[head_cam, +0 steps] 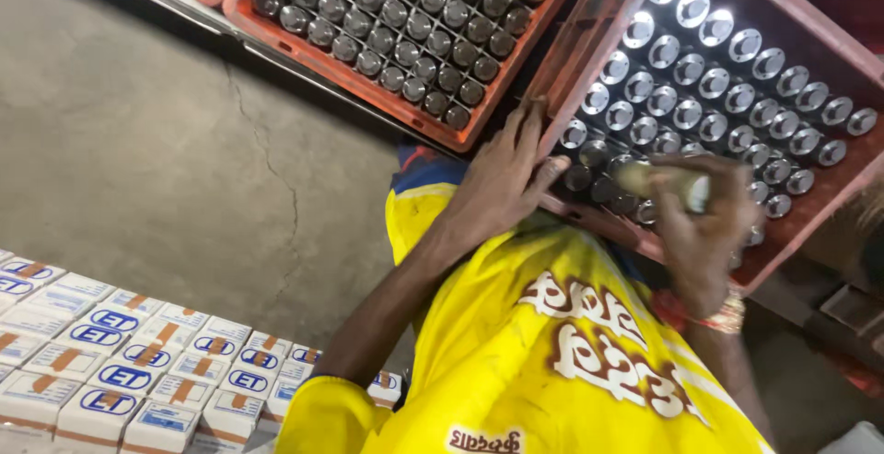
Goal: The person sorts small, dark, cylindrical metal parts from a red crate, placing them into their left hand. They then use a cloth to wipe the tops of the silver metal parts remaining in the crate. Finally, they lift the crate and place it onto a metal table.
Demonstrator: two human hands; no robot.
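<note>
While the camera looks down over a yellow shirt (552, 362) filling the lower middle of the frame, the right hand (704, 224) sits at centre right with its fingers wrapped around a bottle (665, 182). That bottle lies nearly level across the grip, its pale capped end poking out on the right side of the fist and its body running left past the fingers, so the hand clasps it around the middle. It hangs just above the near rim of the red crate (810, 30) in the upper right, over the front rows of capped bottles (709, 95) standing in their cells; motion blur makes it hard to say whether it touches any of them. A bangle (727, 314) circles the right wrist.

Just left of this, the left hand (506, 173) rests with fingers spread and flat against the crate's left wall, holding nothing, thumb pointing right toward the bottle.

A second red crate (267, 26) of dark-capped bottles fills the upper middle. Grey cracked concrete floor (166, 168) takes up the left of the frame, and white cartons (120, 371) with blue oval marks are stacked in the lower left corner.
</note>
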